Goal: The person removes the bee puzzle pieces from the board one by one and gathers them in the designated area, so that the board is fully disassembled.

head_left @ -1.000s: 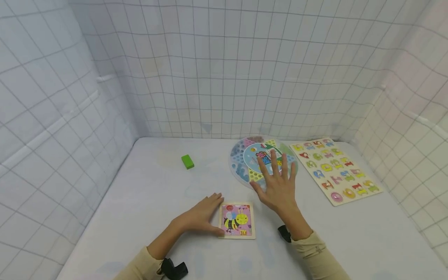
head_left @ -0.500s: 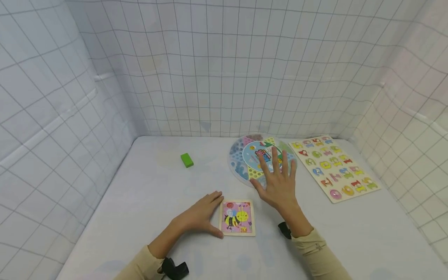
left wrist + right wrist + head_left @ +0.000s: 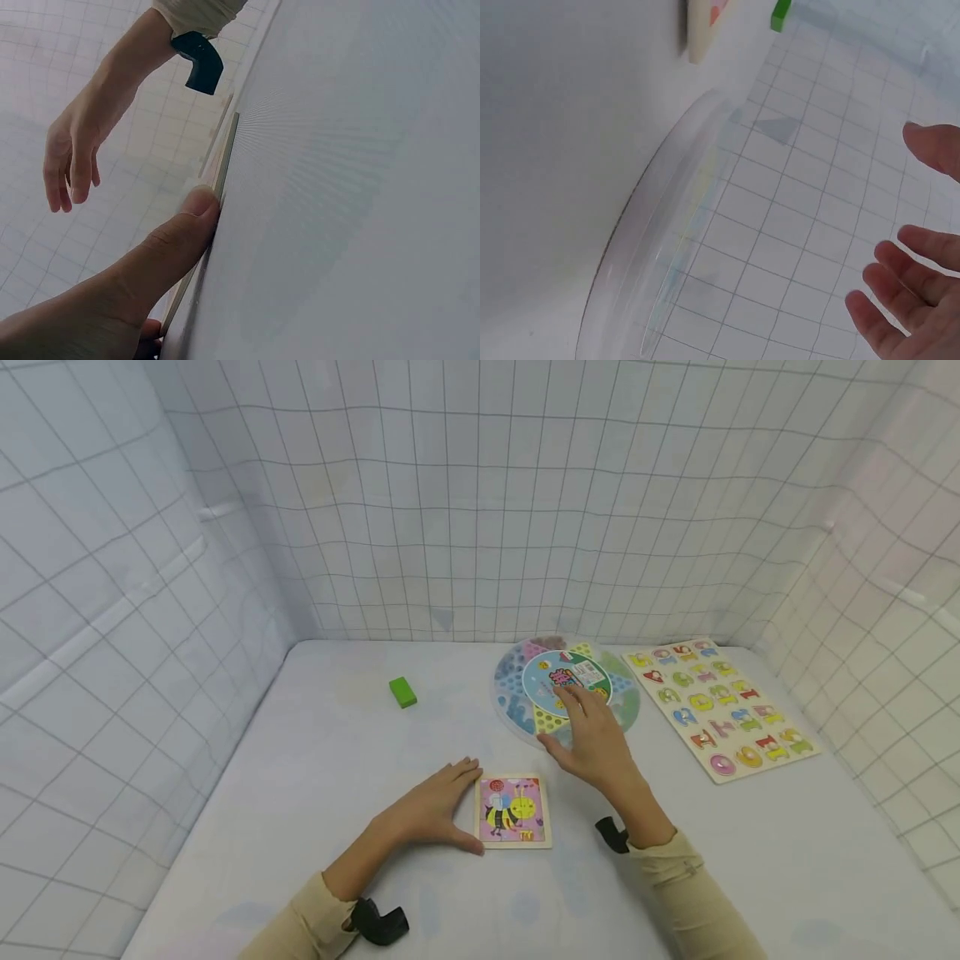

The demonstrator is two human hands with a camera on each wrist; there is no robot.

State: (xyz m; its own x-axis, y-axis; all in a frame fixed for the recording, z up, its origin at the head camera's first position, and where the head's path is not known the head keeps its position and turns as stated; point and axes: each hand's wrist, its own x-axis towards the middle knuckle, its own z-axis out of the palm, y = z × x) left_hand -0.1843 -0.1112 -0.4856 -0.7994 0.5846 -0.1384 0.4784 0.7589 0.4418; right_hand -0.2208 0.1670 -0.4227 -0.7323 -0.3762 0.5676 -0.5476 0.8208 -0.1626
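Note:
A small square wooden jigsaw puzzle (image 3: 513, 812) with a bee picture on pink lies flat near the front of the table. My left hand (image 3: 429, 810) rests along its left edge, thumb by the near corner and fingers by the far corner. In the left wrist view the thumb (image 3: 166, 246) touches the puzzle's edge. Up in the air, my right hand (image 3: 596, 739) hovers over the near part of a round, colourful board (image 3: 514, 689) with a blue centre label. Its fingers bend loosely, with nothing between them, and the right wrist view shows them apart from the board.
A green block (image 3: 402, 692) lies at the back left. At the back right is a flat wooden board with colourful number pieces (image 3: 697, 702). Grid-patterned white cloth (image 3: 480, 527) walls the white table on the back and sides.
My right hand's fingers have gone from spread and straight to bent and closer together, above the round board. The left hand stays beside the bee puzzle. The head view has tilted slightly.

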